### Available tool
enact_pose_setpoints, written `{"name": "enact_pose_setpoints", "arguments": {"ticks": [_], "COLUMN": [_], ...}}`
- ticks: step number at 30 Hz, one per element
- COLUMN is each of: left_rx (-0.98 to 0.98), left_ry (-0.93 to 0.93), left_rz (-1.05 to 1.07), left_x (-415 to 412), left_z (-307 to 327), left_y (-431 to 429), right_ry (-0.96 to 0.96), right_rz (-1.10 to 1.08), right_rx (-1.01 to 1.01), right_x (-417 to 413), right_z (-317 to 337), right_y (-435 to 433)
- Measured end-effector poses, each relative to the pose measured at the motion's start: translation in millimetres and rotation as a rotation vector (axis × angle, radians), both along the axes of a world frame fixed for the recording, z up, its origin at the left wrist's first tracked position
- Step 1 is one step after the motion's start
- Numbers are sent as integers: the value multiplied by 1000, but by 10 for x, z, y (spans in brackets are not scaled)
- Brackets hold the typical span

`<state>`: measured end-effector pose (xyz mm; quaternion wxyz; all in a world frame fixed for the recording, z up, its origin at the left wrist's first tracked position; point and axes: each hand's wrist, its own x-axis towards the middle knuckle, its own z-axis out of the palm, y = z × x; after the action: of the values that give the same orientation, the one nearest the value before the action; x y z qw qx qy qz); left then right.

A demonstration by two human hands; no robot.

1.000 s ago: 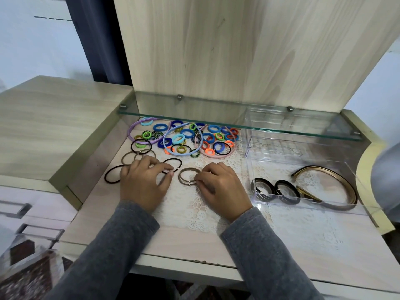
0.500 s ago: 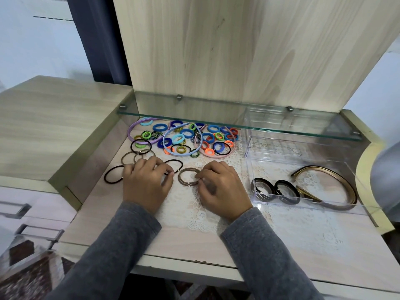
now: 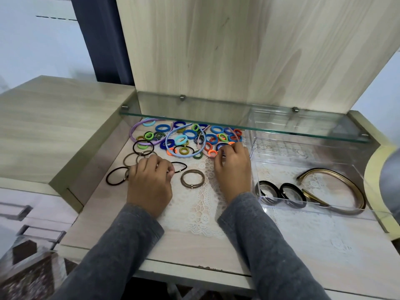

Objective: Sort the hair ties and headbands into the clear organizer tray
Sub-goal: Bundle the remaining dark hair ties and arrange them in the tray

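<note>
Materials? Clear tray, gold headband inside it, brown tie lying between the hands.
Clear tray: looks like rigid transparent plastic, glossy; lace shows through its walls. Gold headband: metal or metallic-coated plastic, can't tell; satin sheen. Brown tie: likely fabric-covered elastic, matte, with a small shiny bead.

Only 1 view: a wide-angle camera worn on the person's head looks forward and steeply down, close over the pale wood-grain desk top [image 3: 303,245], whose clear glass shelf [image 3: 216,118] crosses mid-frame; 2 grey knitted sleeves [image 3: 266,245] enter from below.

Hair ties [image 3: 190,138] left of organizer tray [image 3: 359,178], headbands [image 3: 333,187] inside
</note>
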<state>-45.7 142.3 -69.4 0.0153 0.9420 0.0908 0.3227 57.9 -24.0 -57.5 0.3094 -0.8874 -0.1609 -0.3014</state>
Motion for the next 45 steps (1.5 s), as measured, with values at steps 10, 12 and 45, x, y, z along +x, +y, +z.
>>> {"name": "enact_pose_setpoints", "arguments": {"ticks": [10, 12, 45], "left_rx": [-43, -65, -160], "left_ry": [45, 56, 119], "left_rz": [-273, -283, -244], "left_x": [-8, -8, -6], "left_z": [78, 67, 47], "left_y": [-74, -74, -15], "right_ry": [95, 114, 165], "right_rz": [-86, -80, -67], "right_rx": [-16, -20, -51], "right_x": [80, 78, 92], "right_z": [-85, -83, -98], "right_y": [22, 22, -5]}}
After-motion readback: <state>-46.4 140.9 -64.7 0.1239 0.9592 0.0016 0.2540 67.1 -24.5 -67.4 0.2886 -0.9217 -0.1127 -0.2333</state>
